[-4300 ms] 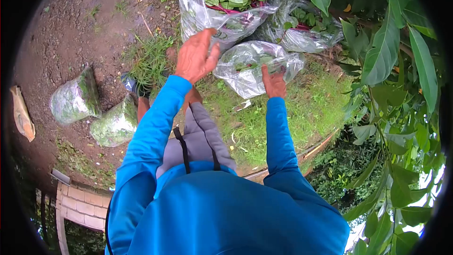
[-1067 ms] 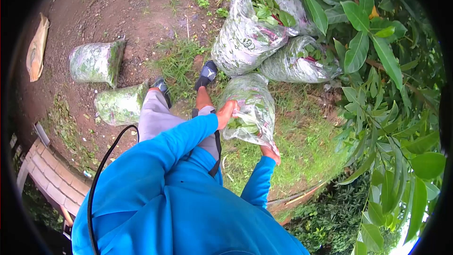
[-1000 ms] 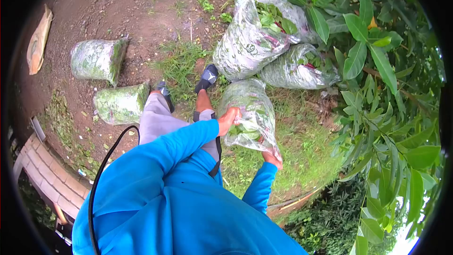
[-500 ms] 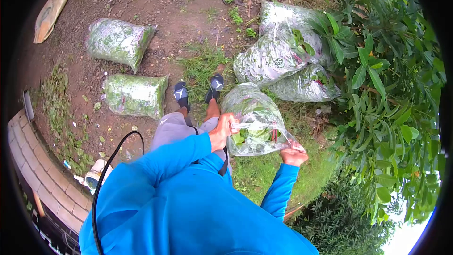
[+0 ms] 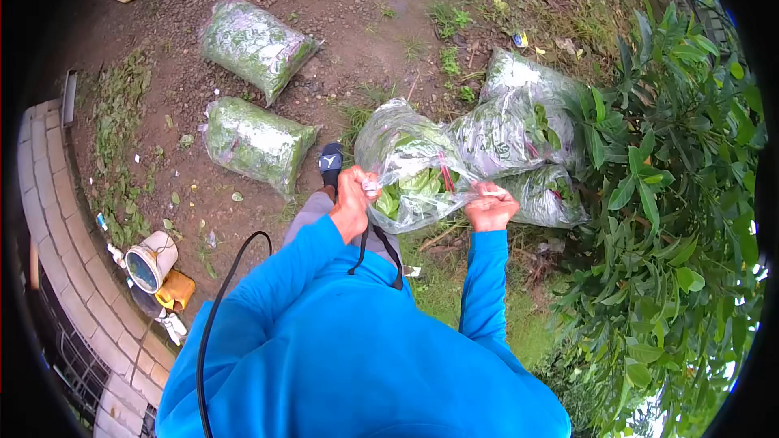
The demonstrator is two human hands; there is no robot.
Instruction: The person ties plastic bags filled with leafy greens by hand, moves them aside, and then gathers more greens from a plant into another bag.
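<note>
A clear plastic bag (image 5: 398, 134) packed with leafy greens (image 5: 418, 191) hangs between my two hands, its mouth turned toward me. Red ties or stems show among the leaves near the opening. My left hand (image 5: 357, 195) is closed on the left edge of the bag's mouth. On the opposite edge, my right hand (image 5: 491, 204) grips the gathered plastic. The film between them is stretched wide, so the leaves inside are visible. Right behind the held bag lies another filled bag (image 5: 495, 134), partly overlapped by it.
Two filled bags (image 5: 260, 45) lie on bare soil at the left; more sit at right against a leafy bush (image 5: 649, 178). A white bucket (image 5: 152, 261) and a yellow container (image 5: 175, 290) stand beside the curved brick edge (image 5: 77, 235). A black cord (image 5: 213, 320) crosses my left sleeve.
Both hands have raised the bag and pulled its mouth wider and more level. My view has turned, bringing the bucket and yellow container further in. One foot is now hidden.
</note>
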